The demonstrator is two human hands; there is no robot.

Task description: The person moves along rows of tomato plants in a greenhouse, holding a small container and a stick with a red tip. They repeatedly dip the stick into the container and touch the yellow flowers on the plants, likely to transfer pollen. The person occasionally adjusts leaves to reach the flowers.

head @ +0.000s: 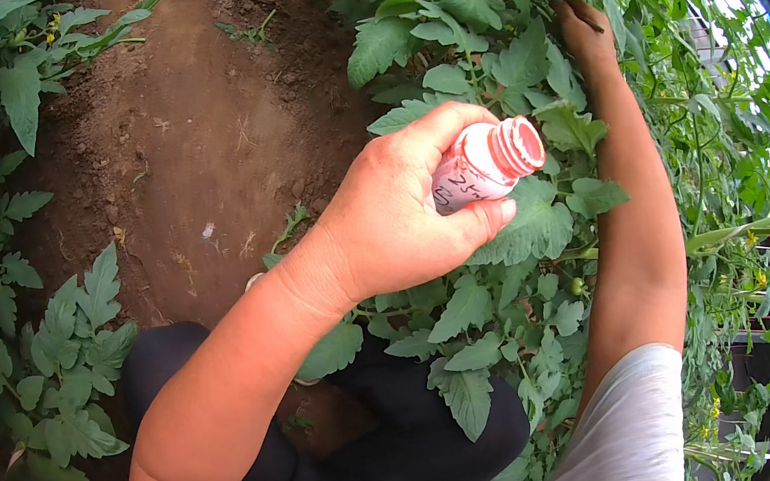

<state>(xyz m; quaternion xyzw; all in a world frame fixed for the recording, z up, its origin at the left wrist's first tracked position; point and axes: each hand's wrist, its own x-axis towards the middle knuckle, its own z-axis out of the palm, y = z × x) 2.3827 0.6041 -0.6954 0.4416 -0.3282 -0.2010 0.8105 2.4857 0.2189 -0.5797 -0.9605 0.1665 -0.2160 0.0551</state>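
My left hand (399,212) is wrapped around a small white plastic bottle (472,170), thumb on the near side. The bottle has no cap on and leans to the right. Pinkish-red residue coats its threaded neck, and handwriting marks its side. On the right, my right hand (585,35) reaches in among the leaves of a tomato plant (523,64). A thin brown stick (588,18) juts out over the back of that hand like a held pen. Leaves hide the fingertips and the stick's other end.
Brown bare soil (198,157) runs between plant rows, with leafy tomato plants (65,367) along the left. A small green tomato (577,285) hangs below the right forearm. Dense stems and yellow flowers (761,275) fill the right side. My dark-clad knees (478,445) are bent close to the foliage.
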